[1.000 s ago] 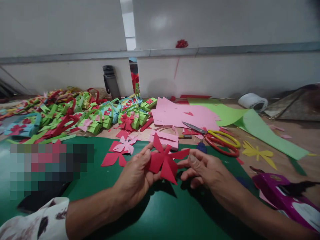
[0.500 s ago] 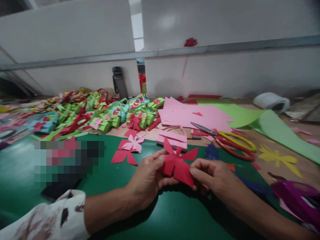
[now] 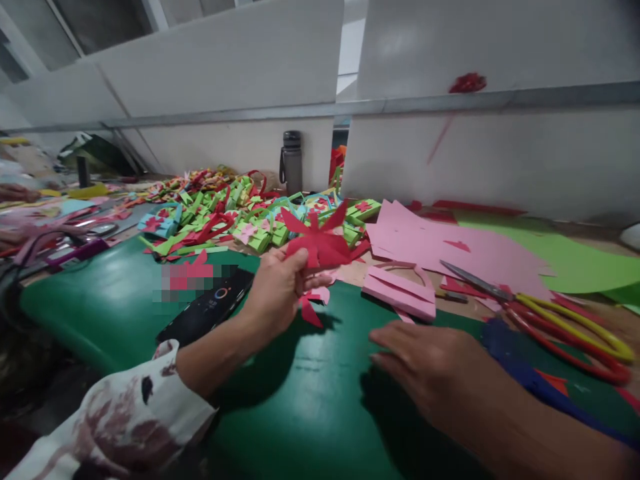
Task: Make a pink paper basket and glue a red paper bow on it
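Above the green mat (image 3: 310, 373), toward the counter's middle, left hand (image 3: 277, 287) pinches a red paper flower (image 3: 317, 241) between thumb and fingertips, lifted clear of the surface. Flower's lower petals partly hidden behind the fingers. Right hand (image 3: 430, 367) flat and released, palm down, low over the mat near the front edge, holding nothing; whether it touches the mat is unclear, and its forearm is cut off at the bottom right corner. Under the left hand, red and pink cutouts (image 3: 313, 303) mostly hidden. Black phone (image 3: 207, 312) lies on the mat just left of the left wrist; patch beside it is pixelated, unreadable. Folded pink strips (image 3: 400, 293) sit past the right hand. Scissors (image 3: 550, 313) with red and yellow handles lie toward the right edge, beside a blue tool (image 3: 515, 363), blurred. Pink sheets (image 3: 450, 243) and green sheet (image 3: 575, 257) further back. Pile of green paper baskets (image 3: 225, 213) along the back left, dark bottle (image 3: 292, 160) against the rear wall.
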### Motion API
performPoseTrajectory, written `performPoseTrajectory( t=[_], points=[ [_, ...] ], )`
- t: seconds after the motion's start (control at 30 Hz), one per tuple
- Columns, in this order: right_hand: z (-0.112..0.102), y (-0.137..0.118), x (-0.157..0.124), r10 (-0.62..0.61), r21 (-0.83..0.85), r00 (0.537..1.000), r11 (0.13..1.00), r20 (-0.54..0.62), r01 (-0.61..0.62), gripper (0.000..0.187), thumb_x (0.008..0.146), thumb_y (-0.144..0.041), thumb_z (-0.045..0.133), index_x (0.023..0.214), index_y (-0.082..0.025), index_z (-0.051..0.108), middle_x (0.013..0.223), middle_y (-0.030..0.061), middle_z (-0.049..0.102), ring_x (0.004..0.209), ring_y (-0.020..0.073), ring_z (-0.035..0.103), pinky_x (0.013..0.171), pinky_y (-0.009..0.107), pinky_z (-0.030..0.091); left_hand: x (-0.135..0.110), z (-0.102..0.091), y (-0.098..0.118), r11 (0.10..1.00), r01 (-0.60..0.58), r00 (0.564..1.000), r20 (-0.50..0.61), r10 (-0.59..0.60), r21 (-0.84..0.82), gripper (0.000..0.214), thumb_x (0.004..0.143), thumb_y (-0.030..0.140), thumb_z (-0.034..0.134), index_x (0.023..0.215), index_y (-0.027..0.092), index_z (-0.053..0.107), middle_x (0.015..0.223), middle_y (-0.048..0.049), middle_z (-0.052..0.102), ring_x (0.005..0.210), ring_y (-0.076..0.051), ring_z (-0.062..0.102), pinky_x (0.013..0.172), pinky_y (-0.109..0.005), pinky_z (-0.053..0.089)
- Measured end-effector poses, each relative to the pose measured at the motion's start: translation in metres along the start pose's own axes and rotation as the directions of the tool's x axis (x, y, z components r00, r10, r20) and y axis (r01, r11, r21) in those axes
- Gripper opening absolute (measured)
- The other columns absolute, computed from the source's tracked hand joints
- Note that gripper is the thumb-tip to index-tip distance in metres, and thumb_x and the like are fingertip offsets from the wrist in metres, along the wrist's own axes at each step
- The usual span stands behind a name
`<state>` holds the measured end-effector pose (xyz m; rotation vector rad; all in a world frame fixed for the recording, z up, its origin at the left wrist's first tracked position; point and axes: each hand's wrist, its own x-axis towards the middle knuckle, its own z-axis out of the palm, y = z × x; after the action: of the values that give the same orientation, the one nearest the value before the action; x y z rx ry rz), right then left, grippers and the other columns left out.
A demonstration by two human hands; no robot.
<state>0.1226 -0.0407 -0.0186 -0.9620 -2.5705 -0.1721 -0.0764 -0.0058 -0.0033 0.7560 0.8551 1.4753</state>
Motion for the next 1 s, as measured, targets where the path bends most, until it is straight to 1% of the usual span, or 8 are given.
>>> performPoseTrajectory(
  t=[0.13,0.27,0.37,0.47,0.6,0.67,0.8,1.0],
  points=[
    [0.027,-0.011,0.039,-0.412,-0.295,0.895,0.846,0.169,0.445,0.022,0.084,-0.003,0.044,0.089,-0.007,0.064,0.071,0.0117,0.064,0.058,0.0220,0.058,0.045,0.032,0.036,0.016,-0.012,0.010,0.998,-0.059,0.989,-0.141,0.054,-0.029,0.012,0.079,0.007,0.050,0.073,0.016,0.047,0.060,0.0031,0.058,0.066,-0.017,0.068,0.064,-0.031,0.056],
    [0.046,-0.014,0.063,-0.519,-0.236,0.829,0.796,0.206,0.557,0.028,0.084,-0.001,0.040,0.100,-0.003,0.062,0.072,0.0138,0.065,0.059,0.0216,0.057,0.045,0.031,0.034,0.016,-0.016,0.013,0.997,-0.051,0.990,-0.133,0.043,-0.054,0.010,0.080,0.006,0.047,0.077,0.015,0.050,0.065,-0.0003,0.063,0.071,-0.019,0.070,0.065,-0.031,0.056],
    [0.053,-0.010,0.073,-0.519,-0.125,0.834,0.830,0.187,0.544,0.023,0.084,-0.003,0.043,0.090,-0.009,0.064,0.072,0.0113,0.066,0.063,0.0202,0.056,0.047,0.030,0.034,0.015,-0.016,0.016,0.994,-0.056,0.993,-0.105,0.046,-0.099,0.010,0.080,0.006,0.047,0.076,0.015,0.050,0.064,-0.0004,0.064,0.076,-0.020,0.070,0.070,-0.033,0.056],
    [0.051,-0.004,0.083,-0.391,0.013,0.913,0.920,0.115,0.392,0.020,0.081,-0.004,0.046,0.081,-0.011,0.064,0.076,0.0111,0.066,0.065,0.0187,0.056,0.051,0.029,0.036,0.016,-0.016,0.020,0.988,-0.103,0.989,-0.117,0.090,-0.111,0.011,0.080,0.007,0.049,0.072,0.015,0.050,0.063,-0.0001,0.063,0.077,-0.021,0.070,0.074,-0.036,0.055],
    [0.032,0.013,0.101,0.002,0.302,0.999,0.953,-0.036,0.009,0.020,0.083,-0.011,0.045,0.076,-0.014,0.064,0.072,0.0057,0.064,0.060,0.0140,0.055,0.055,0.027,0.041,0.018,-0.018,0.023,0.969,-0.212,0.972,-0.128,0.196,-0.126,0.008,0.078,0.010,0.053,0.073,0.015,0.050,0.068,-0.0011,0.066,0.076,-0.021,0.070,0.077,-0.041,0.055],
    [0.021,0.026,0.110,0.247,0.471,0.966,0.863,-0.076,-0.183,0.018,0.082,-0.016,0.046,0.077,-0.016,0.064,0.068,0.0028,0.063,0.057,0.0126,0.055,0.052,0.025,0.042,0.019,-0.018,0.025,0.955,-0.267,0.958,-0.144,0.248,-0.132,0.003,0.079,0.011,0.053,0.078,0.014,0.053,0.072,-0.0031,0.068,0.080,-0.022,0.070,0.080,-0.043,0.054],
    [0.004,0.049,0.116,0.598,0.727,0.801,0.561,-0.025,-0.396,0.010,0.076,-0.024,0.052,0.070,-0.018,0.058,0.059,0.0009,0.059,0.045,0.0115,0.051,0.041,0.024,0.037,0.019,-0.019,0.026,0.946,-0.302,0.943,-0.181,0.278,-0.120,0.003,0.080,0.011,0.052,0.081,0.014,0.054,0.074,-0.0032,0.069,0.078,-0.021,0.070,0.077,-0.039,0.056],
    [-0.016,0.049,0.089,0.693,0.891,0.703,0.203,0.163,-0.407,0.010,0.064,-0.023,0.065,0.060,-0.019,0.056,0.058,0.0015,0.061,0.054,0.0147,0.059,0.053,0.028,0.048,0.009,-0.012,0.005,1.000,0.013,1.000,-0.012,-0.013,-0.014,0.011,0.082,0.009,0.048,0.090,0.012,0.055,0.086,-0.0098,0.069,0.073,-0.022,0.070,0.059,-0.031,0.057]
  ],
)
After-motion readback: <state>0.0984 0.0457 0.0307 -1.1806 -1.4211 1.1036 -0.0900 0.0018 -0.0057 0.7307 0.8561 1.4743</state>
